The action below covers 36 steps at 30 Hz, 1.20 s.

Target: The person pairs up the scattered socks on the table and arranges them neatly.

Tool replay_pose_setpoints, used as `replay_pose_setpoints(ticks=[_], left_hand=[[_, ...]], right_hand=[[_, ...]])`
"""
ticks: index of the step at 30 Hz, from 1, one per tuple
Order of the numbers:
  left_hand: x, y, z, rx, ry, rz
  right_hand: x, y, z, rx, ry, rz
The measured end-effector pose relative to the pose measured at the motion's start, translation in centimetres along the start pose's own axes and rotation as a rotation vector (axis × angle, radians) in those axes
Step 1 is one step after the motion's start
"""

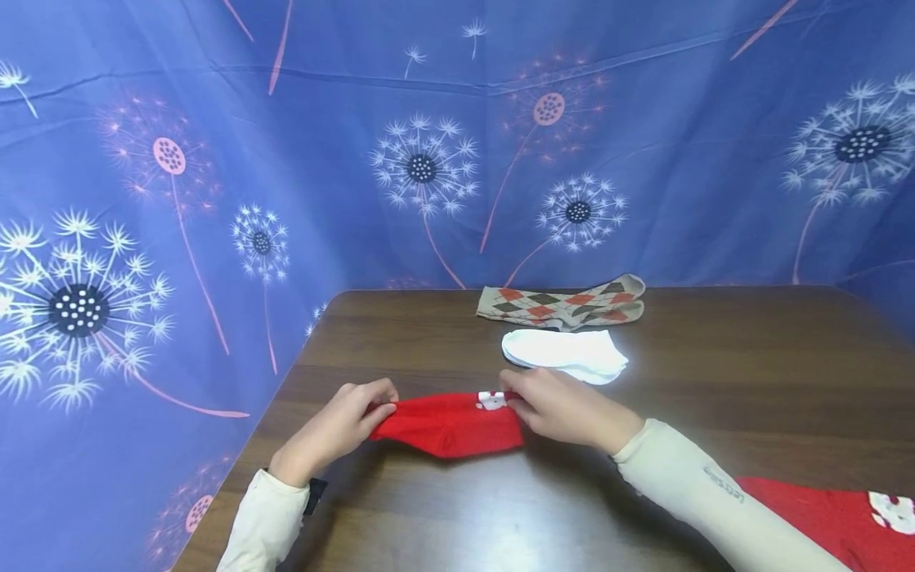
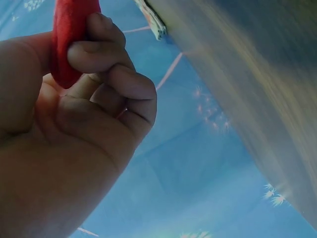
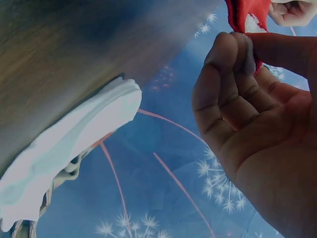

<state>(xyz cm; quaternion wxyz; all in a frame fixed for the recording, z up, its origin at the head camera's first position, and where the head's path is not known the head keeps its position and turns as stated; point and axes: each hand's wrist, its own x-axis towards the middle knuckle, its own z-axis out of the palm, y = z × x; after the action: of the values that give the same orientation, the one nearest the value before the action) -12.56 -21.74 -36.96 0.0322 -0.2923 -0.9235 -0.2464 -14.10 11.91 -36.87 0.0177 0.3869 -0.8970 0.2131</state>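
Note:
A red sock (image 1: pixel 446 425) with a white patch near one end is stretched sideways between both hands in the head view, above the table. My left hand (image 1: pixel 343 421) pinches its left end between thumb and fingers; the left wrist view shows the red fabric (image 2: pixel 69 44) gripped there. At the cuff end, beside the white patch, my right hand (image 1: pixel 568 407) pinches the upper corner. In the right wrist view that red cuff (image 3: pixel 247 15) sits between thumb and fingertips. Another red sock (image 1: pixel 808 508) with a white patch lies at the right, partly hidden by the right sleeve.
White socks (image 1: pixel 565 349) lie on the wooden table (image 1: pixel 400 342) just beyond the right hand. Behind them, argyle socks (image 1: pixel 557 306) rest near the table's far edge. A blue dandelion-print cloth (image 1: pixel 322 159) hangs behind and to the left.

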Motion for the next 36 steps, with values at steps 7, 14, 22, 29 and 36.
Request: replay_pose_setpoints(ticks=[7,14,22,29,36], left_hand=[[0.3,0.3,0.2,-0.008,-0.022,0.025],[1.2,0.9,-0.2,0.000,-0.044,0.100],[2.4,2.3,-0.6,-0.007,-0.083,0.124],[3.0,3.9,-1.3,0.005,-0.111,0.126],[3.0,5.4,-1.7,-0.006,-0.120,0.115]], right_hand=[[-1.0,0.1,-0.5,0.004,0.047,-0.064],[-2.2,0.3,-1.0,-0.026,0.083,-0.061],[-3.2,0.7,-1.7,-0.056,0.120,-0.044],[-4.1,0.8,-2.9,-0.073,0.110,-0.004],[-4.9,0.6,-3.9,-0.057,0.142,-0.013]])
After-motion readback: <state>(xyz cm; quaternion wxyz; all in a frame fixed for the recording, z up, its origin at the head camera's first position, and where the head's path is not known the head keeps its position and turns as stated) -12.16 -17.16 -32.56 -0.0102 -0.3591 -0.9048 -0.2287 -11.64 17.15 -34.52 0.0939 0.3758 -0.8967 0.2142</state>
